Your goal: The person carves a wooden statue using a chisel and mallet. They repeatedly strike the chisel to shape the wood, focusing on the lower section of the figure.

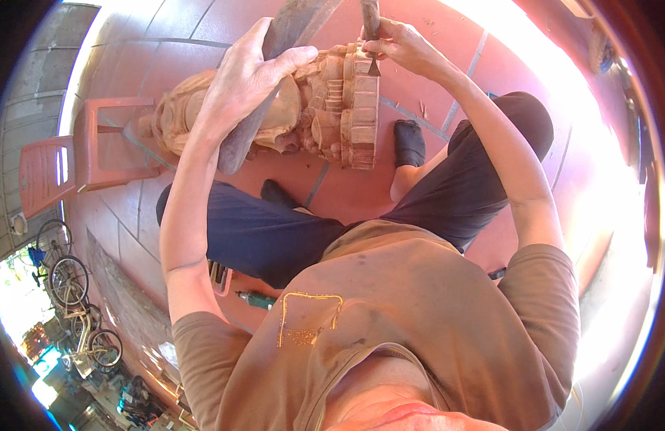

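Observation:
A carved wooden statue (325, 108) lies on its side on the red tiled floor, its ribbed base toward the right. My left hand (250, 82) is closed around a long, weathered grey-brown wooden club (248, 140), which slants across the statue. Its upper end leaves the picture at the top edge. Between the fingertips of my right hand (404, 47) is a chisel (372, 32) with a worn handle. The flared blade points down over the statue's base; whether it touches the wood I cannot tell.
A red plastic chair (95, 147) stands at the left by the statue's end. My feet (409, 142) rest on the tiles close to the statue. A green tool (257, 299) lies beside my leg. Several bicycles (69, 280) stand farther off at lower left.

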